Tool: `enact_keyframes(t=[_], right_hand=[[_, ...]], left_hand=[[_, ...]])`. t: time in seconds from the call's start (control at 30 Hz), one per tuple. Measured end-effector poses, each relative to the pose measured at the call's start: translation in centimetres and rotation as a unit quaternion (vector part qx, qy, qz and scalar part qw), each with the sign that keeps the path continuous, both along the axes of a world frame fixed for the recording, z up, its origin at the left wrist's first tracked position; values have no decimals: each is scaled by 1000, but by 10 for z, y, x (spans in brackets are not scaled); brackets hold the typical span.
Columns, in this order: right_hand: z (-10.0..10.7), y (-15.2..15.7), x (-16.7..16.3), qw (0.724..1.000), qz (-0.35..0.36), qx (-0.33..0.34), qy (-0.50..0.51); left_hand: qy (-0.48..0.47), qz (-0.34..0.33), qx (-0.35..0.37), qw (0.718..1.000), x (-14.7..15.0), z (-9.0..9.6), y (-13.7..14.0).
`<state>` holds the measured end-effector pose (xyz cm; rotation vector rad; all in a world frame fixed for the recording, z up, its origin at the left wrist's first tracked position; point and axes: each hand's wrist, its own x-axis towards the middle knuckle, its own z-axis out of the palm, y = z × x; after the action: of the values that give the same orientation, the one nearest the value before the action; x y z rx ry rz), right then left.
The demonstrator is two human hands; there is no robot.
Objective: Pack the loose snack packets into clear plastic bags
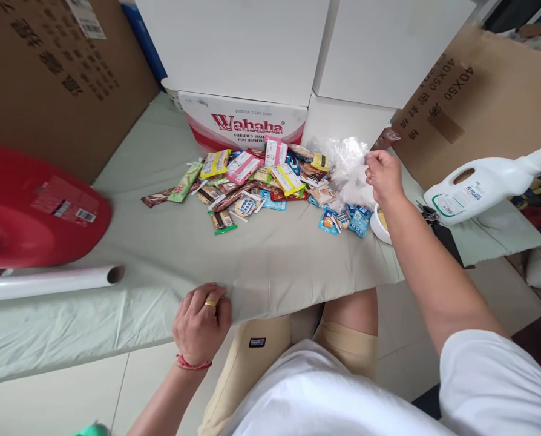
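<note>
My right hand [383, 174] pinches the edge of a clear plastic bag [350, 158], which lies crumpled against the white box. My left hand [203, 321], a gold ring on one finger, rests in a loose fist on the front edge of the cloth-covered table [279, 266]; nothing shows in it. Heaped to the left of the bag are wrapped snacks, among them a pink packet [243, 167], a yellow packet [216, 163] and a green packet [185, 181]. Several small blue packets [358, 221] lie just below the bag. A white round container [379, 227] is partly hidden by my right forearm.
A Wahaha carton [247, 124] and white boxes [234, 45] stand behind the snacks. On the left are a red container [39, 209] and a white roll [52, 283]. A white detergent bottle [479, 186] lies right, near a brown cardboard sheet [501, 91].
</note>
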<state>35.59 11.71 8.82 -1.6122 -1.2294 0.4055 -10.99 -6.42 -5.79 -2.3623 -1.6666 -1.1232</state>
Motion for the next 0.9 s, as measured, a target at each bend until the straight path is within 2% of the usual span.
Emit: enact_keyframes(t=[0.1,0.17,0.23,0.33,0.4,0.47,0.57,0.67,0.8,0.9], right_hand=[[-1,-32,-26,985,9,-21,171],[-12,-56,-53,974,24,-51,220],[-25,-79,-83,967,42,-59,245],[-45,-111,-124,965,74,-59,246],[-53,-130,-144,965,109,-70,226],[-58,-144,-153,963,154,-87,203],[-58,-160,-147,964,170,-86,187],[-55,-176,-123,962,90,-52,251],[-56,-209,-90,922,-27,-12,386],[-68,-239,-79,897,-77,-8,434]], left_hand=[[-128,-19,-92,987,12,11,-6],[-223,-47,-200,953,29,21,-8],[-325,-76,-319,887,54,32,-5],[-457,-126,-401,784,101,50,13],[-500,-140,-437,734,131,62,31],[-505,-169,-483,695,154,71,46],[-522,-183,-505,663,172,76,55],[-563,-150,-504,637,171,69,52],[-582,-121,-531,604,168,62,54],[-577,-175,-540,587,186,80,77]])
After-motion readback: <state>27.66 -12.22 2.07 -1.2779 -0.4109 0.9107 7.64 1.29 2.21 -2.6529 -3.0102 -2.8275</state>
